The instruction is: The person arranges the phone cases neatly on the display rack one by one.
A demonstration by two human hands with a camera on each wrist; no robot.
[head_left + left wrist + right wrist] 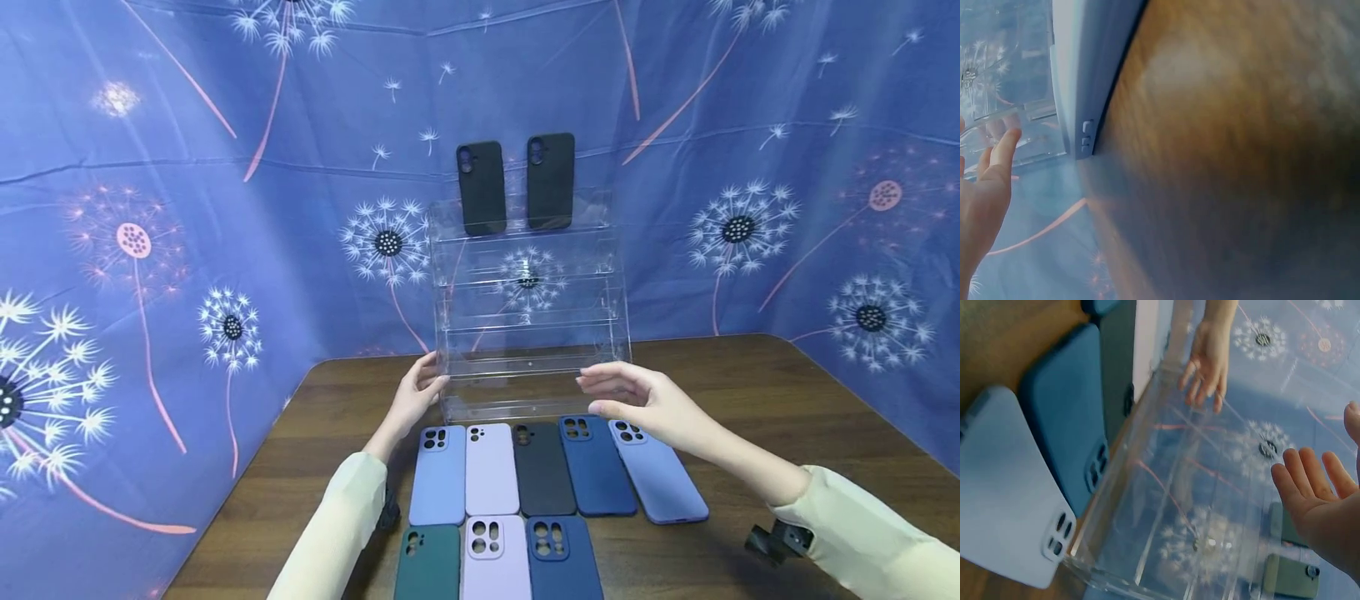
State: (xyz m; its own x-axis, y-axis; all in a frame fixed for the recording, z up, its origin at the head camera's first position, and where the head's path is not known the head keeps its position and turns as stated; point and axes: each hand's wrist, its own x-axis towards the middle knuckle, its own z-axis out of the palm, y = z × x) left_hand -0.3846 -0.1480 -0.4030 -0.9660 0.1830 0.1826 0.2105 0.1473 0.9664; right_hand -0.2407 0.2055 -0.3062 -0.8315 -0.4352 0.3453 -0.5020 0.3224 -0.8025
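A clear tiered display rack (pixel 528 364) stands on the table, with two black phone cases (pixel 482 188) (pixel 1291 575) upright on its top tier. My left hand (pixel 414 393) is at the rack's lower left edge, its fingertips right at the clear plastic, fingers extended. In the right wrist view the left hand (pixel 1209 362) shows with loose, spread fingers by the rack's side. Near the rack's lower right side, my right hand (pixel 637 398) hovers above the blue cases with fingers extended and nothing in them. Its open palm (pixel 1329 519) shows in the right wrist view.
In front of the rack lie phone cases in two rows: light blue (pixel 437 479), lilac (pixel 491 471), black (pixel 543 471), dark blue (pixel 597 467) and another light blue (pixel 663 475), then green (pixel 427 567), lilac (pixel 497 575) and dark blue (pixel 566 575). A blue dandelion-print cloth (pixel 300 167) hangs behind.
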